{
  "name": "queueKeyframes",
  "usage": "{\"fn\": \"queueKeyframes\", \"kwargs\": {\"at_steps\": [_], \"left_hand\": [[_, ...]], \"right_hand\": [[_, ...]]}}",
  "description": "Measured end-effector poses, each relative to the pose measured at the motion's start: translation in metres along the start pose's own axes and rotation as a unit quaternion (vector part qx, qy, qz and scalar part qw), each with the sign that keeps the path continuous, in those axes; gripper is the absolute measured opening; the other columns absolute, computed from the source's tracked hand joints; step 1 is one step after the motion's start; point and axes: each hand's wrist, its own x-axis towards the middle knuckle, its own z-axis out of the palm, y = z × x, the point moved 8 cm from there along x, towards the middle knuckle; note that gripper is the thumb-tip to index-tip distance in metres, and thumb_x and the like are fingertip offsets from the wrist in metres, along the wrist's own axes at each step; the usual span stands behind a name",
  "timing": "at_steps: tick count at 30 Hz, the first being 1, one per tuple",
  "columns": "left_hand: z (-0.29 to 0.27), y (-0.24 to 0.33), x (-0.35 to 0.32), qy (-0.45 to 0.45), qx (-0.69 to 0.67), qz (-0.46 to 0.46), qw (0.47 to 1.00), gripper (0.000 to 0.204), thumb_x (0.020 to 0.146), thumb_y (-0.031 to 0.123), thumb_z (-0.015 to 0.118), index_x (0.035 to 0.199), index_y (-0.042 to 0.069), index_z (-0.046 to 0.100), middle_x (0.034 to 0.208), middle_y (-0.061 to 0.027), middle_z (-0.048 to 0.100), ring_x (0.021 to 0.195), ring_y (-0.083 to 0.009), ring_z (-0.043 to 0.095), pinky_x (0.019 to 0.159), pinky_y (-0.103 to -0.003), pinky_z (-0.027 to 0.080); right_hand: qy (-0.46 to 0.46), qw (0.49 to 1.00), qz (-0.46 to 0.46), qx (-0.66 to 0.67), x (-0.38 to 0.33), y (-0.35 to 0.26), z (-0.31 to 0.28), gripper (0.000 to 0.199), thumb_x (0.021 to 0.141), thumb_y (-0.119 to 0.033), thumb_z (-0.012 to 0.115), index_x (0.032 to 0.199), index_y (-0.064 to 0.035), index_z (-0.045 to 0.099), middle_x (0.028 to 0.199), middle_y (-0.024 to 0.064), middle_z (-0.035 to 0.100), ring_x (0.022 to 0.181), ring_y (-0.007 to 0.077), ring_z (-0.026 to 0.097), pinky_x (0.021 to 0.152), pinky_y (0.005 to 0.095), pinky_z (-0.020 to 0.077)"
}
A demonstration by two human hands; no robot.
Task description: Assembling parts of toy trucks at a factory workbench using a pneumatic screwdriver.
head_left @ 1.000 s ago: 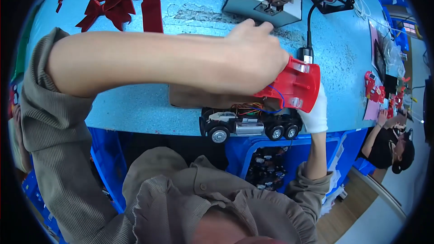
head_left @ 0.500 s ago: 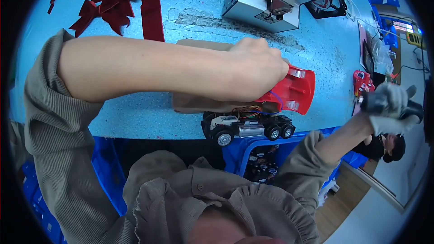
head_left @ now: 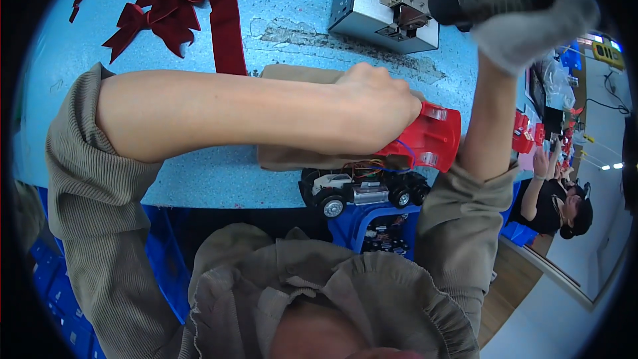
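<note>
Red car shell sits gripped in the left hand, not yet seated on the chassis. Gloved right hand clasps a dark tool overhead, apparently unused so far.

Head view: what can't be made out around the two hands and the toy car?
- Left hand: fingertips hidden behind the red car shell.
- Right hand: gloved, blurred, cut by the top edge; dark object in it unidentifiable.
- Car chassis: wiring too small, shell covers its top.
- Brown board: mostly under the forearm.
</note>
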Motion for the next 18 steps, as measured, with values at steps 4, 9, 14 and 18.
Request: {"fn": "queueKeyframes", "kwargs": {"at_steps": [4, 9, 14, 18], "left_hand": [[0.0, -0.004, -0.002, -0.012, 0.007, -0.022, 1.0, 0.016, 0.072, 0.009, 0.061, 0.085, 0.0, 0.061, 0.093, -0.0189, 0.061, 0.089, -0.0334, 0.06, 0.072, -0.04, 0.05], [-0.005, 0.001, -0.001, 0.036, 0.031, 0.014, 0.999, 0.025, 0.074, 0.014, 0.061, 0.096, 0.002, 0.061, 0.091, -0.0181, 0.063, 0.086, -0.0333, 0.063, 0.069, -0.041, 0.051], [-0.001, -0.003, -0.004, 0.031, 0.023, -0.02, 0.999, 0.013, 0.072, 0.009, 0.06, 0.081, 0.0, 0.062, 0.089, -0.0184, 0.061, 0.084, -0.0333, 0.062, 0.069, -0.039, 0.05], [0.002, -0.004, -0.003, 0.011, 0.029, -0.015, 0.999, 0.012, 0.072, 0.008, 0.06, 0.078, -0.001, 0.062, 0.089, -0.018, 0.061, 0.083, -0.0334, 0.062, 0.069, -0.04, 0.05]], "right_hand": [[0.28, 0.951, 0.128, 0.026, -0.075, -0.003, -0.027, 0.077, 0.059, -0.085, 0.045, 0.078, -0.0109, 0.055, 0.06, 0.0022, 0.049, 0.048, 0.0168, 0.048, 0.05, 0.0333, 0.0445], [0.285, 0.947, 0.12, 0.083, -0.085, -0.023, -0.054, 0.078, 0.064, -0.084, 0.039, 0.077, -0.0091, 0.056, 0.061, 0.0053, 0.052, 0.05, 0.0194, 0.052, 0.049, 0.0354, 0.0477], [0.292, 0.938, 0.065, 0.177, -0.077, -0.07, -0.068, 0.08, 0.067, -0.084, 0.037, 0.079, -0.0075, 0.057, 0.064, 0.0074, 0.054, 0.051, 0.0218, 0.054, 0.047, 0.036, 0.0478], [0.197, 0.946, 0.126, 0.225, -0.055, -0.019, -0.076, 0.064, 0.06, -0.08, 0.054, 0.072, -0.0172, 0.056, 0.059, -0.0007, 0.051, 0.049, 0.0135, 0.05, 0.049, 0.0288, 0.0418]]}}
